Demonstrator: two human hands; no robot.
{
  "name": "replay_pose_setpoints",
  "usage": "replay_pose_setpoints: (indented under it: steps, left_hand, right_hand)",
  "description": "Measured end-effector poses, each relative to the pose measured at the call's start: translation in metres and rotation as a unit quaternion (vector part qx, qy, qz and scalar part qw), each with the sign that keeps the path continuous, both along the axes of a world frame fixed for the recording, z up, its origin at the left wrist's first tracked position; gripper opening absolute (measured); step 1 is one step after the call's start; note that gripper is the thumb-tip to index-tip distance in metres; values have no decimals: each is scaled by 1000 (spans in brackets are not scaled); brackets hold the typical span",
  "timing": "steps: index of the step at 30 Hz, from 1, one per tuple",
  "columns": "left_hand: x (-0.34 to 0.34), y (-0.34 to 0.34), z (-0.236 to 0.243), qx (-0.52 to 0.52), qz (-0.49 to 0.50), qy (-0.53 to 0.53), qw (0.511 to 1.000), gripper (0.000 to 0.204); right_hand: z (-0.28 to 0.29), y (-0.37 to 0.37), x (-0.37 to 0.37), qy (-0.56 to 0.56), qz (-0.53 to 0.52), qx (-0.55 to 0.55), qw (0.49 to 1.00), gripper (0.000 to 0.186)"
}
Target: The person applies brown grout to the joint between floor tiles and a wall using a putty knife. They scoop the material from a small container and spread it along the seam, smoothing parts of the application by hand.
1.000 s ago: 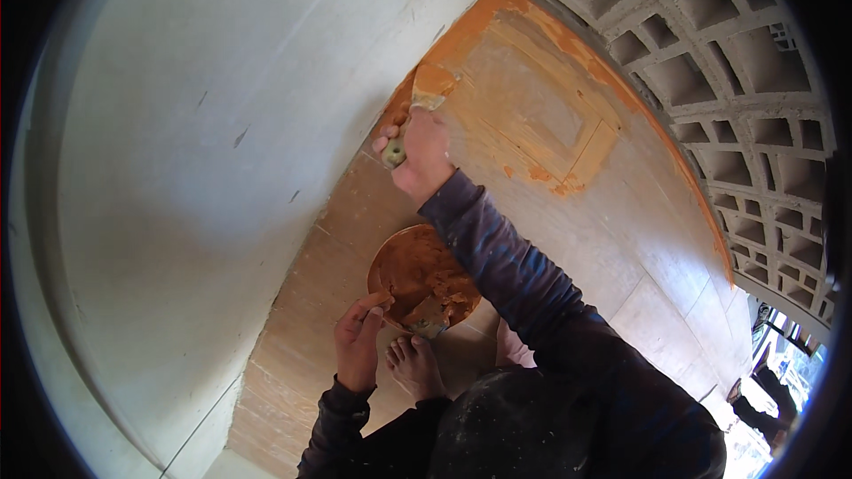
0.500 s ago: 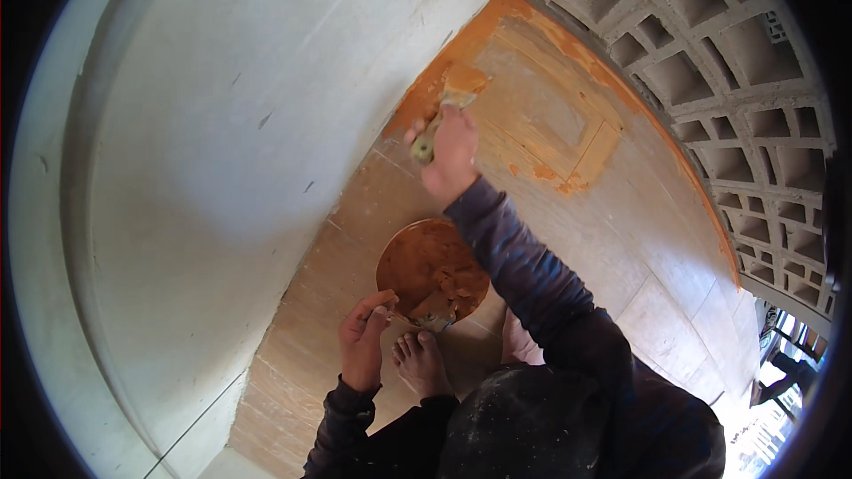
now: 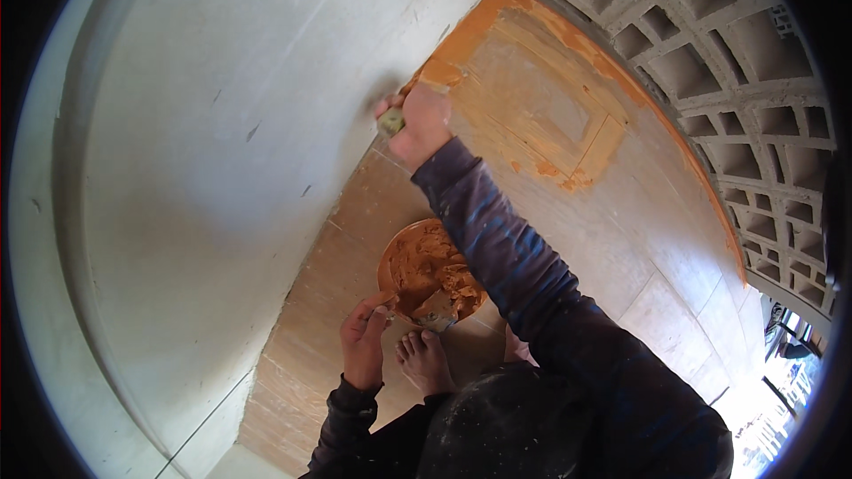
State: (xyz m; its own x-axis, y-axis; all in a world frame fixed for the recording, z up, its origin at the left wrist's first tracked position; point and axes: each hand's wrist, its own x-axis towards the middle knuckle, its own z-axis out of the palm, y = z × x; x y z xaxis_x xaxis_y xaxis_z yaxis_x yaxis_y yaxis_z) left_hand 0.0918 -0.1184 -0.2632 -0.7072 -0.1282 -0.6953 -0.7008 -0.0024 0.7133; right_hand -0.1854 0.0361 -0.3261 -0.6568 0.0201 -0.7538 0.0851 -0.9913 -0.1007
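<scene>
Taking the middle of the view as the dial's centre, the coating looks only partway across the floor (image 3: 621,231). An orange band lines the foot of the smooth wall (image 3: 204,160) from the corner near 1 o'clock down to about 12, and another follows the foot of the block wall (image 3: 697,71) round to 3 o'clock. Between them, toward 1 and 2 o'clock, lies a thinner, streaky layer with a greyish patch inside it; the tiles from 3 to 5 o'clock, and those beside the smooth wall from 7 up to nearly 11, show no such coat. The bucket (image 3: 382,269) stands on the floor just below centre, at 6 o'clock, round and orange-brown, partly covered by the right sleeve. Its paste (image 3: 426,270) is thick orange, heaped into ridges and soft lumps, with a greyish smeared patch near the rim at 6 o'clock that is too unclear to name. At 12 o'clock the right hand (image 3: 421,127) is closed round the pale handle of a putty knife (image 3: 433,86), its blade mostly hidden. At 7 o'clock the left hand (image 3: 362,343) has thumb and fingers drawn narrow at the bucket's rim; whether they grip it, I cannot tell.
</scene>
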Motion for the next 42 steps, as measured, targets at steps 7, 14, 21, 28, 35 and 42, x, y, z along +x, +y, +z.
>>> replay_pose_setpoints:
  steps: [7, 14, 21, 28, 35, 42]
  left_hand:
    - [-9, 12, 3, 10, 11, 20, 1000, 26]
    - [-20, 18, 12, 20, -1, 73, 997, 26]
    - [-35, 17, -9, -124, -102, 214, 963, 26]
    - [-60, 3, -70, -354, -226, 383, 823, 31]
    - [-69, 5, -83, -249, -196, 338, 886, 23]
    - [-70, -2, -103, -265, -193, 365, 871, 16]
  right_hand:
    - [25, -15, 59, -23, 73, 57, 995, 10]
    - [9, 56, 139, 110, 283, -77, 950, 27]
    - [31, 146, 197, 251, 408, -245, 843, 58]
    - [46, 177, 227, 196, 625, 314, 687, 55]
    - [12, 181, 227, 377, 529, 706, 282, 59]
    - [7, 190, 229, 289, 608, 707, 217, 60]
